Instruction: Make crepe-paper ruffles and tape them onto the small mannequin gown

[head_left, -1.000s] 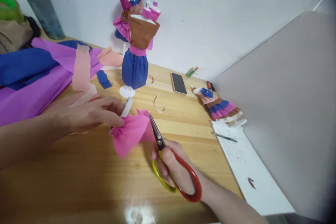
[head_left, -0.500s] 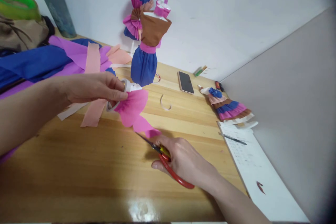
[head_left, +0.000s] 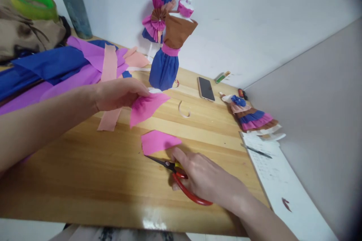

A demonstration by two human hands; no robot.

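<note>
My left hand (head_left: 124,92) pinches a gathered piece of pink crepe paper (head_left: 148,107) above the table. A white bit shows at the paper's upper edge; what else the fingers hold is hidden. My right hand (head_left: 200,171) is wrapped round red-handled scissors (head_left: 169,165), their dark blades together and pointing left. Just beyond the blades is a separate pink paper scrap (head_left: 157,142), apart from the piece in my left hand. Behind my hands stands a small figure in a brown, pink and blue paper dress (head_left: 164,68).
Blue and purple paper sheets (head_left: 56,62) and peach strips (head_left: 109,62) lie at left, near a bottle (head_left: 73,5) and a green tape roll (head_left: 31,2). A phone (head_left: 206,89), a second dressed figure (head_left: 251,113) and a notebook (head_left: 271,165) with a pen lie at right.
The pink scrap has come away from the gathered paper and sits near the scissors. My left hand has turned, and the grey-white ring by its fingers is now mostly out of sight.
</note>
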